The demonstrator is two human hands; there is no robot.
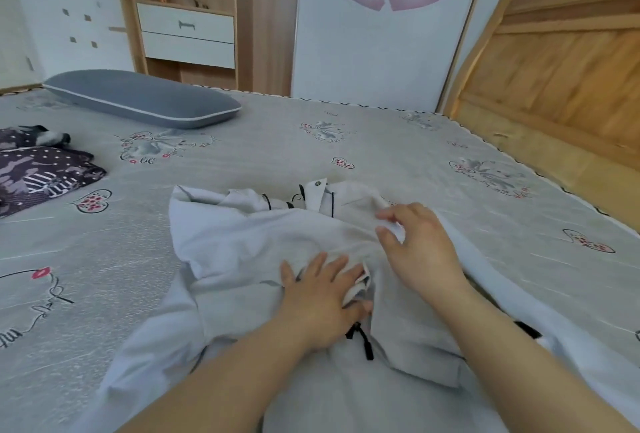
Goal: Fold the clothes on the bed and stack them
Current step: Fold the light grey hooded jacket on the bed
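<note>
A pale grey-white jacket (242, 242) with black zip pulls and a snap collar lies crumpled across the near middle of the bed (381, 141). My left hand (322, 301) rests on its middle, fingers pinching a fold of cloth and a small label. Just to the right and a little farther away, my right hand (419, 245) grips a bunched fold of the same jacket between thumb and fingers. A dark patterned folded garment (41, 176) sits at the bed's left edge.
A grey pillow (142, 98) lies at the far left of the bed. The wooden headboard (561, 79) stands at right, with a wardrobe (381, 41) and a shelf unit with drawers (187, 24) behind the bed.
</note>
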